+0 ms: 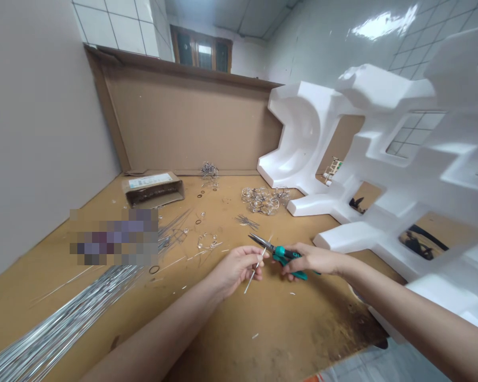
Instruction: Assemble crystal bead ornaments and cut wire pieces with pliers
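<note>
My left hand (239,269) is closed in a pinch on a short piece of silvery wire (249,283), which slants up past the fingertips. Wrapped round the green and black handles of long-nose pliers (279,251) is my right hand (311,259). The plier jaws point up and left, close beside the wire's upper part; whether they grip it I cannot tell. Just beyond lies a small pile of short cut wires (247,222). Bent wire pieces with rings (262,200) are heaped farther back.
A thick bundle of long wires (83,305) lies at the left. Behind it sit a small open cardboard box (155,197) and a dark ring (154,269). White foam packing (342,212) stands along the right, a cardboard panel (191,122) along the back. Another wire heap (209,171) is near the panel.
</note>
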A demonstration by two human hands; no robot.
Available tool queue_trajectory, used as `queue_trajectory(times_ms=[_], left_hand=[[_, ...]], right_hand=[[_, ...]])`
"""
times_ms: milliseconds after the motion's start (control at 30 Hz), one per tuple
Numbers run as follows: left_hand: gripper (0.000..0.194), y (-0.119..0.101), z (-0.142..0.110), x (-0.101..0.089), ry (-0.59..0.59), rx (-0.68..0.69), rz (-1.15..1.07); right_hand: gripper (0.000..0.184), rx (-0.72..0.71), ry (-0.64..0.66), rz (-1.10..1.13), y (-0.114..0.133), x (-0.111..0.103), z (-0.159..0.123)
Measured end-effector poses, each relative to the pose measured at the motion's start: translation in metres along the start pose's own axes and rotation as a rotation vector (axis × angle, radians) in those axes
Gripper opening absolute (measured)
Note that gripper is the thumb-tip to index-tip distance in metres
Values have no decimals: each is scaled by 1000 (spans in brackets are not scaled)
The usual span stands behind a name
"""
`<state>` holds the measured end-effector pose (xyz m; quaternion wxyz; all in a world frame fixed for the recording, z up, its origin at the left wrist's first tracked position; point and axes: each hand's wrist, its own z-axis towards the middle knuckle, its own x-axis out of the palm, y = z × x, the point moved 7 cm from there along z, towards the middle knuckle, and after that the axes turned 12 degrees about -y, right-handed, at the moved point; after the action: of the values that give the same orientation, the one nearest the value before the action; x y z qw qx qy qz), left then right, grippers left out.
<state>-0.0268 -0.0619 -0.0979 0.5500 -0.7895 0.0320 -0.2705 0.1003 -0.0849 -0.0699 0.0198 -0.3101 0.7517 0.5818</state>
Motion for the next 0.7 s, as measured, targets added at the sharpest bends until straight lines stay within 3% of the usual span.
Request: queue_trajectory(times_ms=[700], left_hand=[[19,5,3,-1,15,-19,-27]], right_hand=[[25,-6,-10,6,-2,-1,-1]])
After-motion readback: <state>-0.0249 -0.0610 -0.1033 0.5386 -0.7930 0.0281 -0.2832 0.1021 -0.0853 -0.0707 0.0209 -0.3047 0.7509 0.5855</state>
